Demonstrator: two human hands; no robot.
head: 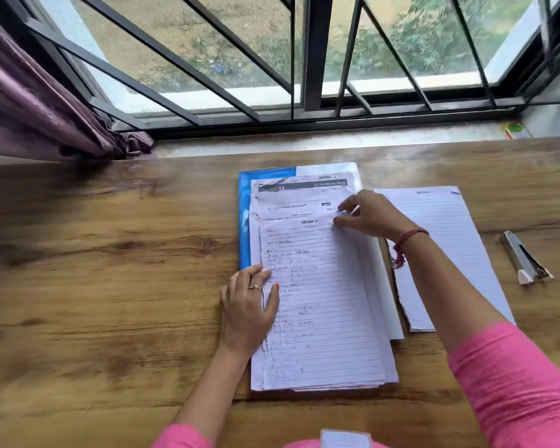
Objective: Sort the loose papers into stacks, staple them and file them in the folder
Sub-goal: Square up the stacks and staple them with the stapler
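Observation:
A pile of loose lined papers (324, 305) lies on a blue folder (244, 221) in the middle of the wooden table. The top sheet is handwritten and headed "Section 1". My left hand (249, 308) rests flat on the pile's left edge, fingers spread. At the top sheet's upper right corner, my right hand (369, 215) pinches the paper between thumb and fingers. A second stack of lined sheets (446, 240) lies to the right, partly under my right forearm. A metal stapler (524, 260) lies further right on the table.
The wooden table (110, 286) stands against a barred window (304, 59). A purple curtain (39, 108) hangs at the far left. A small green and yellow object (516, 129) sits on the sill at the right.

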